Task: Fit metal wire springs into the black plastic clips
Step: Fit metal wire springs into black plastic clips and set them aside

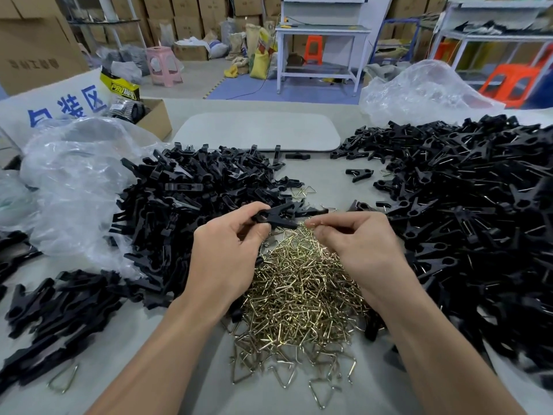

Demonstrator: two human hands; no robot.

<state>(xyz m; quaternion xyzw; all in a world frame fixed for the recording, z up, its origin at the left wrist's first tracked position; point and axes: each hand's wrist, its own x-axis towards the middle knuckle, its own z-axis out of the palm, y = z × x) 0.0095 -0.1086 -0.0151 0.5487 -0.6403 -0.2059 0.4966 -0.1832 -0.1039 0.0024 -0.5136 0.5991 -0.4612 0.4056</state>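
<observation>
**A:** Which step?

**B:** Insertion, by my read. L hand (227, 250): grip pinches one black clip (276, 217) at its near end, free end toward 3 o'clock. R hand (359, 244): grip pinches a wire spring (311, 223) betw. thumb & forefinger, tip right at the clip's free end. Can't tell if they touch yet.

**A:** Next move needs?

**B:** Prob. line up the spring legs w/ the clip's seats, then press toward 9 o'clock till it seats. L grip must stay firm so the clip doesn't twist. Small part, so fine alignment.

**A:** Room, edges?

**B:** Tight.
- Spring pile (302, 295) sits at 6 o'clock, directly under both hands.
- Unsprung clip heap (194, 199) at 9–10 o'clock, close to L knuckles.
- Heap w/ wire showing (463, 205) at 3 o'clock, beside R wrist.
- Plastic bag (74, 181) lies beyond the 9 o'clock heap.
- The only open lane is the bare table (323, 181) strip at 12–1 o'clock, betw. the heaps.
- Near table edge not in view.
</observation>
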